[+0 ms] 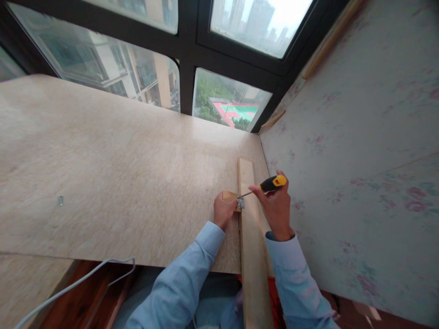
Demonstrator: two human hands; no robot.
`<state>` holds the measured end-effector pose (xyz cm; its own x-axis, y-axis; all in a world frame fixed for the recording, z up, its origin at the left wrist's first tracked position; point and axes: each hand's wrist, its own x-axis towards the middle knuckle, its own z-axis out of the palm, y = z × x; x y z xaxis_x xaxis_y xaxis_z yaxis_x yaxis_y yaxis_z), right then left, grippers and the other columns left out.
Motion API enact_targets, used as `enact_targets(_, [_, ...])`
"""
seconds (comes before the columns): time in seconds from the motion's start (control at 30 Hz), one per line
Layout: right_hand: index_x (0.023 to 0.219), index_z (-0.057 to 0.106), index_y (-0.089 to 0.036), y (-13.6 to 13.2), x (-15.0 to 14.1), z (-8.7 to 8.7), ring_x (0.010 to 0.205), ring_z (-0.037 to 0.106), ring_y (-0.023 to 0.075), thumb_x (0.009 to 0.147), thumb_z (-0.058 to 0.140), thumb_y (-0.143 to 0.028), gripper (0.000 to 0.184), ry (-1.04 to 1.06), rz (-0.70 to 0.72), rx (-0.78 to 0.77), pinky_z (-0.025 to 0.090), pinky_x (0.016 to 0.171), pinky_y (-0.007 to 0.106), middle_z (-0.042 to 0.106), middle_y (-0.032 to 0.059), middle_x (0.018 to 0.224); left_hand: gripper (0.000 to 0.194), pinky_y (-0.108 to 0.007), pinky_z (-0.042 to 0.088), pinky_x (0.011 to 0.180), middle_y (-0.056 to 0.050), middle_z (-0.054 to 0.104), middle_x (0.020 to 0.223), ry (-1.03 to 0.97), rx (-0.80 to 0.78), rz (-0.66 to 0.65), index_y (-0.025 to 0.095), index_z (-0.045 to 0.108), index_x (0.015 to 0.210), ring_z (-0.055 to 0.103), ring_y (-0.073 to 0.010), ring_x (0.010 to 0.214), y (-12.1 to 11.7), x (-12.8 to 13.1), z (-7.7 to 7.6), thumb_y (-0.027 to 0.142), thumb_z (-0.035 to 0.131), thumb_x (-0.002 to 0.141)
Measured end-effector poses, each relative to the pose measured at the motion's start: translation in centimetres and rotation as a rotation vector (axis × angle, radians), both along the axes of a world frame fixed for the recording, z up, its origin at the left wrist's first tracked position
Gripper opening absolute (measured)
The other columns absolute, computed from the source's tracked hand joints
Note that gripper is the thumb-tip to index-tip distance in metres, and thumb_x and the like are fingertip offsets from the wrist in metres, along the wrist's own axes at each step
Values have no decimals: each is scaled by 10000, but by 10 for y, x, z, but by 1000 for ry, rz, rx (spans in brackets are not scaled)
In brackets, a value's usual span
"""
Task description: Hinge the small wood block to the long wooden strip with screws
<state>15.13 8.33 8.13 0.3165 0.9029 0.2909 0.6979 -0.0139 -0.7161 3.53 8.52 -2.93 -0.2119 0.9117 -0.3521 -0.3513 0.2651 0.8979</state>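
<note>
In my right hand [277, 212] is a screwdriver [272, 183] with a black and yellow handle, its shaft slanting down to the left. The shaft's end meets a small metal hinge [242, 204], which spans a long pale wooden plank [252, 237] and a small wooden block [229, 196]. My left hand [224, 210] grips that block against the plank's left side, fingers closed around it. Any screw under the screwdriver tip is too small to make out.
A small metal piece [61, 200] lies far left on the marble-patterned sill [130, 169]. A white cable [78, 278] loops over its front edge, by a reddish wooden drawer [92, 297]. The papered wall [353, 160] stands close on the right, and dark-framed windows [187, 59] rise behind.
</note>
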Motion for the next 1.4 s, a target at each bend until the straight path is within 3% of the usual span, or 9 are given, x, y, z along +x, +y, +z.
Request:
enact_targets(0.23, [1457,232,-293,-8,2,-12,1254,571,213,781,715,-501,856,522,436,-12,464,1047,420,594,115,1356,241,-229,502,556,-64,727,764,15,-7,-1,128,684,811,685,-187,666,1,1,-1,123,754,580])
enact_targets(0.4, [1020,602,-202,-7,3,-1,866,703,267,690,772,-583,532,218,183,-8,552,848,440,736,97,946,240,-227,499,550,-60,723,759,18,-20,12,131,680,803,683,-186,668,2,3,-3,117,753,574])
enact_targets(0.5, [772,563,-205,-1,0,1,635,630,245,577,800,-670,557,-33,-38,30,543,719,434,654,37,678,235,-223,495,544,-61,724,769,46,-30,9,135,671,807,682,-181,669,2,3,-3,125,745,585])
enact_targets(0.6, [920,553,-203,3,-2,-5,708,636,244,603,785,-664,605,56,5,38,538,767,438,649,36,773,223,-218,488,537,-58,722,770,86,-36,-9,135,652,805,676,-172,664,2,2,-2,133,732,597])
enact_targets(0.77, [1223,421,-294,-7,5,-13,1215,591,230,754,758,-445,598,577,423,-22,467,1023,447,614,96,1302,260,-232,495,526,-67,715,772,57,-20,-20,124,641,819,667,-177,644,2,1,0,167,753,588])
enact_targets(0.87, [1230,447,-318,-15,10,-9,1295,544,206,802,731,-376,517,664,523,-67,406,1101,455,598,68,1376,266,-238,498,519,-75,712,764,37,-16,-11,119,643,802,661,-177,628,1,1,-1,176,770,576])
enact_targets(1.03, [1014,618,-227,-15,8,-2,978,703,262,738,762,-506,419,356,295,-62,540,902,443,746,89,1049,257,-235,504,538,-81,725,795,48,-20,-10,124,652,820,680,-187,671,1,2,-3,179,757,591])
enact_targets(1.2, [806,569,-201,1,2,-7,643,638,253,570,801,-667,571,-10,-65,10,537,705,428,675,39,683,243,-247,505,547,-77,722,793,77,-32,-24,129,646,807,680,-195,677,2,1,-4,184,736,589])
enact_targets(1.4, [1239,383,-275,-4,-1,-12,1104,639,213,729,762,-500,675,479,289,54,497,989,423,634,93,1237,253,-240,498,537,-73,721,782,47,-24,-19,131,643,803,677,-191,670,2,1,-2,184,745,577])
